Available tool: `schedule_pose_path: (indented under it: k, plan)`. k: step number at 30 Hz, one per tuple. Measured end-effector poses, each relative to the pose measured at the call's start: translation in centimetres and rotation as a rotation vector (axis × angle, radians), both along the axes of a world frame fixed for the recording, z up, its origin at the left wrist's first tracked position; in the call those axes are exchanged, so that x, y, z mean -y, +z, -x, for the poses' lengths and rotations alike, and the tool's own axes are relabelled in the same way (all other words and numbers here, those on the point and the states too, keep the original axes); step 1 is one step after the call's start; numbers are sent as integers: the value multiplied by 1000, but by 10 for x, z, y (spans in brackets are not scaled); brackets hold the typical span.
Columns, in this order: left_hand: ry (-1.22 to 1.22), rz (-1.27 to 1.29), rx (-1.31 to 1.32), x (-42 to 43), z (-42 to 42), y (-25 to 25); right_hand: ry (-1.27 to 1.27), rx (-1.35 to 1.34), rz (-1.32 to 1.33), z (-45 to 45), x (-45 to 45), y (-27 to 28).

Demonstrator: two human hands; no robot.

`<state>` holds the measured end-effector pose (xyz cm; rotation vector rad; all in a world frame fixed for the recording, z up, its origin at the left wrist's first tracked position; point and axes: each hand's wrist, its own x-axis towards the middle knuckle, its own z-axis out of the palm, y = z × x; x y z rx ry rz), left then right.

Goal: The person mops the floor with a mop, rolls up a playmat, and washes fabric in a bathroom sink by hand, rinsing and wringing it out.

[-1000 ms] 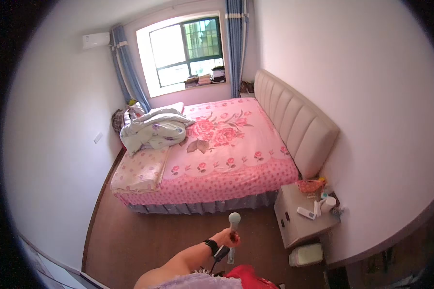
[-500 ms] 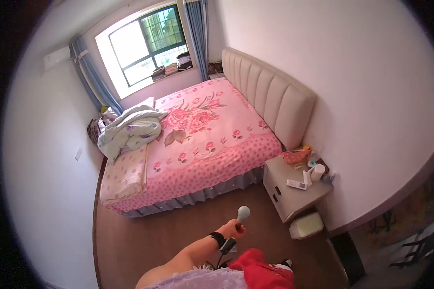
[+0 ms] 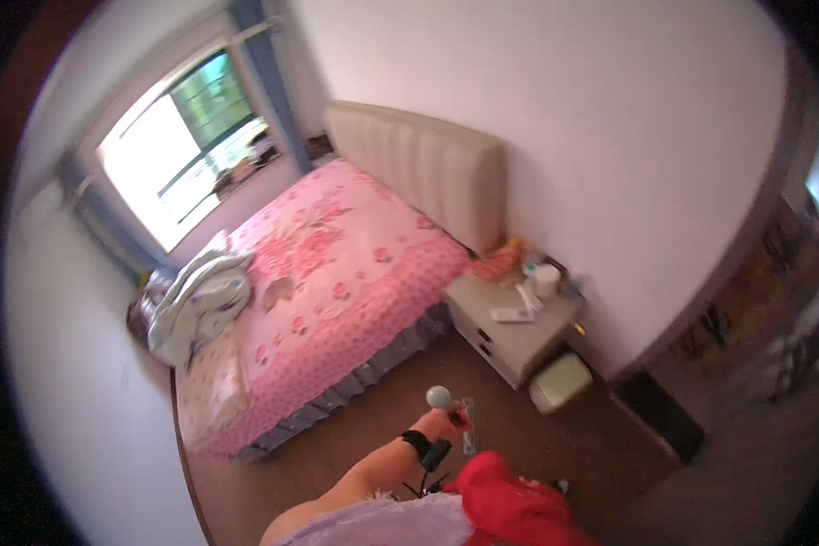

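Note:
Reaching up from the bottom, my left hand (image 3: 449, 417) is closed around a pale, round-headed object (image 3: 439, 397) that looks like a light bulb. A black band (image 3: 416, 443) circles the wrist, with a dark device (image 3: 435, 455) beside it. A narrow pale strip (image 3: 469, 426) shows just right of the hand; whether the hand touches it is unclear. Red cloth (image 3: 510, 496) bulges at the bottom, right of the lavender fabric (image 3: 382, 523) on my body. My right hand is not visible.
A pink floral bed (image 3: 337, 237) has a crumpled quilt (image 3: 205, 296) on its left. The nightstand (image 3: 505, 337) holds a remote (image 3: 513, 315) and a white roll (image 3: 544, 280). Beside it on the floor is a pale-lidded container (image 3: 561, 382), with a dark mat (image 3: 660, 414) farther right.
The view has swung to the right and tilted, so the bed and window have shifted left. My left hand still holds the round-headed object. More red cloth shows at the bottom.

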<state>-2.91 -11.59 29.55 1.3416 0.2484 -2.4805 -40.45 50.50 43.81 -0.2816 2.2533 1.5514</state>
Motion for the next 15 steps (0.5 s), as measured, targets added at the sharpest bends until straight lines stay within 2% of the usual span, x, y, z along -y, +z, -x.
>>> schedule_pose_path:
  k: [1,3,4,5,7,9,10,11,12,13,15]
  plan:
    - [93,-194,5,3,10,8,-123,-96,181,-1,-18,-14]
    - [69,-68,149,2,25,10,-309,-270,500,-4,-56,-44]
    - [69,-73,135,2,30,1,-339,-332,596,-2,-78,-56]
    - [73,-75,123,2,35,-5,-333,-352,601,-1,-96,-67]
    - [34,-199,53,1,46,17,-191,-366,435,-3,-121,-81]
    - [-32,-198,100,7,52,11,-104,-325,398,1,-194,-128]
    - [-69,-193,116,9,58,7,35,-282,350,7,-237,-152]
    - [-109,-170,121,5,65,11,380,-269,166,22,-306,-212]
    - [-145,-143,124,3,68,11,-34,-303,403,2,-245,-155]
    - [-178,-113,125,2,70,10,-413,-429,585,-27,-144,-60]
    - [-367,279,149,3,67,-16,-546,-537,716,-34,-100,-24]
